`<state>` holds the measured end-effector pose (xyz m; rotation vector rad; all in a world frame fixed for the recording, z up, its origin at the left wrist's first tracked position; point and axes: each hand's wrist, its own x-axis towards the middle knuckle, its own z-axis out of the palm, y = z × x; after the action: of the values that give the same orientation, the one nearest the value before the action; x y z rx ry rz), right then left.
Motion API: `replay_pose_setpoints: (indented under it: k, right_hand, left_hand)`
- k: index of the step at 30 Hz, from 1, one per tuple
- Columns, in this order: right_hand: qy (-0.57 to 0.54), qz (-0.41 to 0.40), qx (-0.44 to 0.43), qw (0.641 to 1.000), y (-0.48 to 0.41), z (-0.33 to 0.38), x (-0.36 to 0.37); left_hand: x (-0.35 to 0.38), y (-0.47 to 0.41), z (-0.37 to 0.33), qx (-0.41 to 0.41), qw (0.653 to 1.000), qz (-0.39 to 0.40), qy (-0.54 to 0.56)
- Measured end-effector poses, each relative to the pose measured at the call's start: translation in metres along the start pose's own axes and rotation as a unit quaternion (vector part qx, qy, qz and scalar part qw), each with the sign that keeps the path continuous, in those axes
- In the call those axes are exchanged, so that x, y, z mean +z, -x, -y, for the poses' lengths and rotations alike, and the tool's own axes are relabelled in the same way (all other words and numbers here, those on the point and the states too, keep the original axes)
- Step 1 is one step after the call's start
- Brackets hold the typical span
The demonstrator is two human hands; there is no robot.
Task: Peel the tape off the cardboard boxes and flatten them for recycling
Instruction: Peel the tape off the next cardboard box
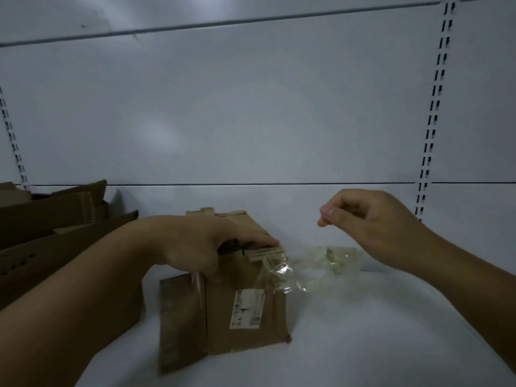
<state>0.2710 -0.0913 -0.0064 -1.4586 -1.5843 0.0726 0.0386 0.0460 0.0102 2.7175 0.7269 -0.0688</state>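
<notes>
A small brown cardboard box (245, 317) with a white shipping label (247, 308) stands on the white shelf (363, 331) at centre. My left hand (201, 247) grips its top edge, with the fingers over the top flaps and the thumb on the front face. Crumpled clear tape (315, 266) trails from the box's upper right corner out to the right. Just above that tape my right hand (365, 219) is raised, thumb and forefinger pinched together. The tape looks lifted toward the pinch, though the strip at the fingertips is too faint to see. Another clear strip (196, 286) clings to the box's front.
Larger cardboard boxes (50, 224) with open flaps are stacked at the left on the same shelf. A white back panel (251, 107) rises right behind the box. Slotted shelf uprights (435, 107) run down the right and left sides.
</notes>
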Motion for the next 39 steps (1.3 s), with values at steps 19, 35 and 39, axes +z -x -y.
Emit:
replay_pose_setpoints:
  k: [19, 35, 39]
  right_hand:
    - [0.224, 0.223, -0.206, 0.926, -0.004, 0.016, 0.053]
    - [0.125, 0.258, -0.104, 0.953, -0.007, -0.009, 0.006]
    - [0.102, 0.262, -0.07, 0.957, -0.008, -0.026, 0.002]
  left_hand:
    - [0.035, 0.018, -0.003, 0.035, 0.979, -0.168, 0.106]
    - [0.046, 0.018, 0.004, 0.044, 0.965, -0.218, 0.14]
    - [0.048, 0.016, 0.007, 0.051, 0.965, -0.221, 0.134]
